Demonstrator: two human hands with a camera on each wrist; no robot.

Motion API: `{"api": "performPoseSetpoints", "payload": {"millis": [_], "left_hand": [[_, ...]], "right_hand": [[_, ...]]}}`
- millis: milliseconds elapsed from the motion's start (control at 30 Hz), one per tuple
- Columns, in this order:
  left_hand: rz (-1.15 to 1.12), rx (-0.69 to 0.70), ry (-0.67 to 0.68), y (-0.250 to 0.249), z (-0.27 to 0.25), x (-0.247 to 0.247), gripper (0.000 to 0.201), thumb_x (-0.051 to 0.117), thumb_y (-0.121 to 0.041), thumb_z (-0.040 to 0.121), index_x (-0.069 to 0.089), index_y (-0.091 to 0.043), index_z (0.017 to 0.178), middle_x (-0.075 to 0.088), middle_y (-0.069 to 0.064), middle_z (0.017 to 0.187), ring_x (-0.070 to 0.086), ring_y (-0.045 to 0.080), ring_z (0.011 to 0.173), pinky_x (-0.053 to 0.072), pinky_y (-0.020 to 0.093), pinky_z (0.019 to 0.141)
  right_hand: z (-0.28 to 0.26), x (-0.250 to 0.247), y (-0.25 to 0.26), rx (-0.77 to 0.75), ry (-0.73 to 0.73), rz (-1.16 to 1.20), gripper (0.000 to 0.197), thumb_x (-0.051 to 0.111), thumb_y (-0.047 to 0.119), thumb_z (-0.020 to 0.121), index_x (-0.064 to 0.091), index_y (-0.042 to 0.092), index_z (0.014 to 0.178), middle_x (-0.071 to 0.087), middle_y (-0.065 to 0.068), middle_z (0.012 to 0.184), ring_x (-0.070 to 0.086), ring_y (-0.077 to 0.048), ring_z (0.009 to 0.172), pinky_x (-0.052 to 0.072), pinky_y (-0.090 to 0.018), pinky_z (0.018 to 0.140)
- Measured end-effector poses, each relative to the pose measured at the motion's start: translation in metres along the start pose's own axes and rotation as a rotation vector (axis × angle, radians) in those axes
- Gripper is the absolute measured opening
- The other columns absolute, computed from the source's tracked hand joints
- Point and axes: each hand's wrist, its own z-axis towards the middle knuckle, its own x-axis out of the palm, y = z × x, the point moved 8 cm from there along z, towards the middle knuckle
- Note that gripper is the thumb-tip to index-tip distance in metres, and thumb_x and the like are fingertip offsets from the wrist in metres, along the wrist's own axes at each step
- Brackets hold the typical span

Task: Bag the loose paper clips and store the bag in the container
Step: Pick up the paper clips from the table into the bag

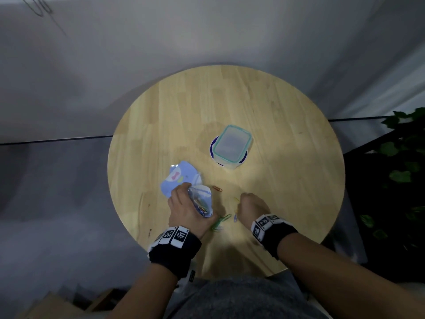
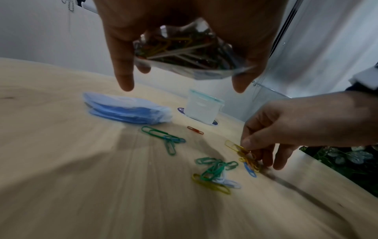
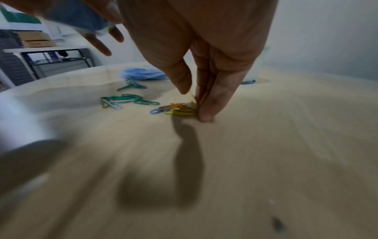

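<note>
My left hand (image 1: 184, 208) holds a small clear zip bag (image 1: 201, 201) above the table; several coloured clips show inside the bag (image 2: 188, 53) in the left wrist view. My right hand (image 1: 249, 203) is down at the table, thumb and fingers pinching a small cluster of yellow and orange clips (image 2: 246, 155) (image 3: 182, 109). Loose green, yellow and white clips (image 2: 214, 173) (image 3: 124, 100) lie between the hands, more green ones (image 2: 163, 137) further left, and a red clip (image 1: 217, 188) (image 2: 195, 130) beyond. The clear container (image 1: 231, 146) with a teal-rimmed lid stands behind them.
A pile of blue plastic bags (image 1: 179, 177) (image 2: 126, 110) lies on the round wooden table (image 1: 287, 157) just beyond my left hand. A leafy plant (image 1: 400, 162) stands off the table's right edge. In the right wrist view a shelf with boxes (image 3: 39, 48) stands in the background.
</note>
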Motion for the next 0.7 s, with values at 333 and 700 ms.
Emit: {"api": "performPoseSetpoints", "payload": {"millis": [333, 700], "left_hand": [[0.004, -0.06, -0.013, 0.014, 0.002, -0.011, 0.088, 0.079, -0.036, 0.05, 0.042, -0.004, 0.124, 0.045, 0.014, 0.117, 0.044, 0.033, 0.109, 0.031, 0.027, 0.089], [-0.002, -0.061, -0.049, 0.025, 0.002, -0.02, 0.094, 0.06, -0.06, 0.046, 0.044, -0.002, 0.119, 0.047, 0.015, 0.11, 0.048, 0.036, 0.1, 0.035, 0.035, 0.089]], "right_hand": [[-0.004, 0.032, 0.056, -0.158, 0.059, -0.085, 0.066, 0.069, 0.035, 0.077, 0.039, 0.005, 0.126, 0.042, -0.016, 0.132, 0.043, -0.033, 0.119, 0.041, -0.036, 0.094], [-0.004, 0.02, 0.033, -0.394, 0.04, -0.181, 0.035, 0.05, 0.028, 0.092, 0.056, 0.009, 0.121, 0.053, -0.01, 0.124, 0.043, -0.03, 0.118, 0.042, -0.036, 0.094]]}}
